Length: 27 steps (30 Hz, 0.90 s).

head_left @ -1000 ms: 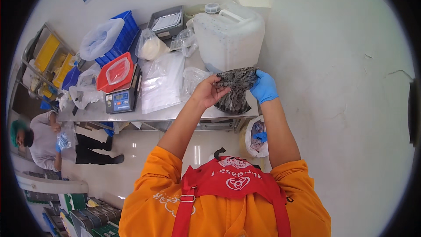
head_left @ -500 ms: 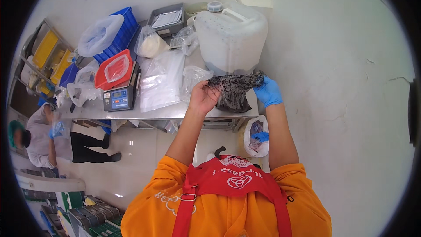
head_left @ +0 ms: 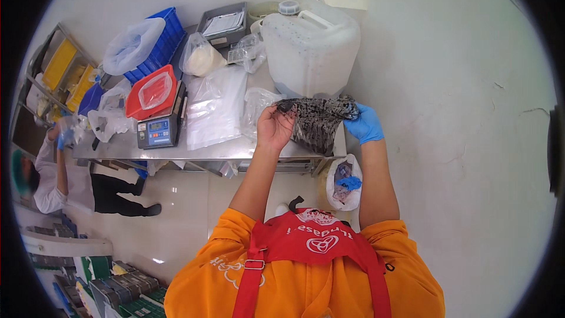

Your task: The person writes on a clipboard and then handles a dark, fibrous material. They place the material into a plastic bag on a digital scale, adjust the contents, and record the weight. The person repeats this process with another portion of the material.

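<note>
A plastic bag (head_left: 316, 125), with dark, wet-looking black stuff in it or smeared over it, hangs between my hands above the table's front right corner. My bare left hand (head_left: 275, 128) pinches its upper left corner. My right hand (head_left: 366, 125), in a blue glove, grips the gathered upper right end. The bag's lower part droops and looks streaked. Just behind it stands a large whitish jerrycan (head_left: 312, 53). A crumpled clear bag (head_left: 258, 106) lies beside my left hand.
On the steel table (head_left: 226, 152) are a scale (head_left: 158, 132) with a red tray (head_left: 150, 91), flat plastic bags (head_left: 216, 106), a bag of pale powder (head_left: 203, 59) and a lined blue crate (head_left: 162, 47). A lined waste bin (head_left: 344, 185) stands below. Another person (head_left: 53, 176) is at left.
The bag's lower part has spread and hangs slightly lower between my hands. Both hands keep their hold. The person at left has raised their arms.
</note>
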Each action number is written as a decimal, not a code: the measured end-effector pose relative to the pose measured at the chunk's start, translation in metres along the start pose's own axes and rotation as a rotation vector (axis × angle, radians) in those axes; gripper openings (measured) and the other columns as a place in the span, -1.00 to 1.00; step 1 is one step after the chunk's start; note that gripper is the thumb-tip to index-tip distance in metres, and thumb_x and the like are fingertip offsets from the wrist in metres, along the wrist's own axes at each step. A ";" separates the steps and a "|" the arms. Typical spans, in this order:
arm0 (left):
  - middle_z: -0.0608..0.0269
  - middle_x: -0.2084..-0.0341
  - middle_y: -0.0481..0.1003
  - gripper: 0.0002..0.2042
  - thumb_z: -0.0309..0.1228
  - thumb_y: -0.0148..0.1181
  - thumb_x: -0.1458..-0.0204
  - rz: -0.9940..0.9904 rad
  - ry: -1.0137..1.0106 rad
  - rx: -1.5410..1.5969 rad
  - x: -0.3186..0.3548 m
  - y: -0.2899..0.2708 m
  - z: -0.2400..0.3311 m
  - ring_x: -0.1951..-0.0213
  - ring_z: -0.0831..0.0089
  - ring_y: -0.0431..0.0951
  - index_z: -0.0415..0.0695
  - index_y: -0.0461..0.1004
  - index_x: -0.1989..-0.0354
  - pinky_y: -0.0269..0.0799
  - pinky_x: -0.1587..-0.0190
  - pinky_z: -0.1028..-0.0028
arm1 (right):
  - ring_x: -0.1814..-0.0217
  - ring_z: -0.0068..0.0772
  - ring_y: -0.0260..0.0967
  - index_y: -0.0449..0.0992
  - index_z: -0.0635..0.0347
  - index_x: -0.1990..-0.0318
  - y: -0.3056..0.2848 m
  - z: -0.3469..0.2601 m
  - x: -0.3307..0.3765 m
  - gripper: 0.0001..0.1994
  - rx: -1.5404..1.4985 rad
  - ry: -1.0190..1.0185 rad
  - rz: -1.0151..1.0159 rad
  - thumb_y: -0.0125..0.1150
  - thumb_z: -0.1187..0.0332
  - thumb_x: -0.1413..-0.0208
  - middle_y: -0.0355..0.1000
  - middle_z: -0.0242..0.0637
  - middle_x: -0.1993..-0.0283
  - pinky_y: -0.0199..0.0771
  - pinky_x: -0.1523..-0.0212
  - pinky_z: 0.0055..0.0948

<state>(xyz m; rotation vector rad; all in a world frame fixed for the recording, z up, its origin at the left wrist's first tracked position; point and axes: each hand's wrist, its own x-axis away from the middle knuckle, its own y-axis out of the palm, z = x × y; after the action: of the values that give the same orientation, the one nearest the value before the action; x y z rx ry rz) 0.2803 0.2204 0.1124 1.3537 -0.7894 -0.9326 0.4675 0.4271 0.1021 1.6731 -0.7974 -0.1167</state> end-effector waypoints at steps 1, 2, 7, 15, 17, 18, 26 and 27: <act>-0.07 0.20 0.59 -0.79 -0.51 -0.04 -0.09 -0.013 0.001 0.012 0.000 -0.002 0.000 0.10 0.12 0.61 -0.38 0.46 0.21 0.55 -0.07 0.22 | -0.11 0.02 0.42 0.38 0.40 -0.03 -0.002 -0.002 0.001 -0.73 0.019 0.002 -0.049 -0.19 0.44 -0.32 0.44 0.07 -0.05 0.43 -0.23 0.00; -0.07 0.20 0.59 -0.79 -0.51 -0.03 -0.09 -0.026 0.002 0.025 0.000 -0.004 0.001 0.09 0.12 0.61 -0.38 0.47 0.21 0.55 -0.08 0.22 | -0.12 0.01 0.42 0.38 0.39 -0.04 -0.004 -0.003 0.001 -0.72 0.038 0.005 -0.097 -0.19 0.44 -0.32 0.44 0.06 -0.05 0.43 -0.22 -0.01; -0.02 0.22 0.58 -0.84 -0.50 -0.03 -0.10 -0.008 -0.030 -0.016 -0.016 -0.007 0.000 0.14 0.12 0.60 -0.28 0.45 0.24 0.56 -0.01 0.25 | -0.11 -0.10 0.43 0.39 0.36 -0.09 -0.004 -0.011 0.001 -0.70 0.331 -0.164 -0.260 -0.03 0.44 -0.25 0.46 -0.03 -0.03 0.43 -0.20 -0.14; -0.03 0.21 0.58 -0.82 -0.49 0.01 -0.05 -0.016 0.004 -0.044 -0.046 0.015 -0.012 0.11 0.08 0.58 -0.29 0.47 0.23 0.55 -0.06 0.20 | -0.17 -0.03 0.39 0.26 0.24 -0.33 0.076 0.018 0.053 -0.09 2.081 -0.708 -0.092 0.49 0.18 0.28 0.41 0.04 -0.11 0.39 -0.20 -0.20; -0.02 0.23 0.57 -0.83 -0.49 0.01 -0.06 -0.076 0.003 -0.042 -0.050 0.015 -0.013 0.11 0.08 0.59 -0.28 0.46 0.24 0.55 -0.06 0.18 | -0.10 0.04 0.43 0.31 0.22 -0.29 0.085 0.022 0.051 -0.13 2.217 -0.700 -0.066 0.48 0.14 0.27 0.46 0.07 -0.03 0.43 -0.14 -0.18; -0.01 0.24 0.57 -0.84 -0.49 0.01 -0.06 -0.103 0.006 -0.043 -0.050 0.013 -0.010 0.11 0.08 0.59 -0.27 0.46 0.25 0.55 -0.07 0.18 | -0.07 0.05 0.45 0.35 0.22 -0.26 0.094 0.026 0.054 -0.17 2.245 -0.643 -0.029 0.47 0.12 0.26 0.48 0.07 0.00 0.44 -0.12 -0.17; 0.13 0.34 0.53 -0.96 -0.48 0.01 -0.11 0.031 0.023 -0.153 -0.032 0.001 -0.010 0.23 0.23 0.59 -0.12 0.39 0.30 0.58 0.01 0.15 | 0.29 -0.06 0.53 0.62 0.26 0.21 0.053 0.026 0.028 -0.70 2.303 -0.511 0.041 0.27 0.24 0.03 0.57 -0.06 0.33 0.47 0.20 -0.17; 0.10 0.31 0.54 -0.93 -0.47 0.02 -0.12 0.000 0.033 -0.166 -0.032 -0.005 -0.006 0.21 0.17 0.59 -0.12 0.39 0.25 0.57 0.01 0.16 | 0.34 -0.15 0.51 0.62 0.29 0.22 0.045 0.020 0.023 -0.73 2.214 -0.494 -0.035 0.25 0.28 0.01 0.57 -0.10 0.37 0.46 0.23 -0.21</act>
<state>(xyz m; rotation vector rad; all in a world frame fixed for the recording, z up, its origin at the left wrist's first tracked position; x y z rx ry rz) 0.2710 0.2521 0.1083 1.2218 -0.6715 -0.9522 0.4553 0.3953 0.1449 3.7996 -1.3655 0.6045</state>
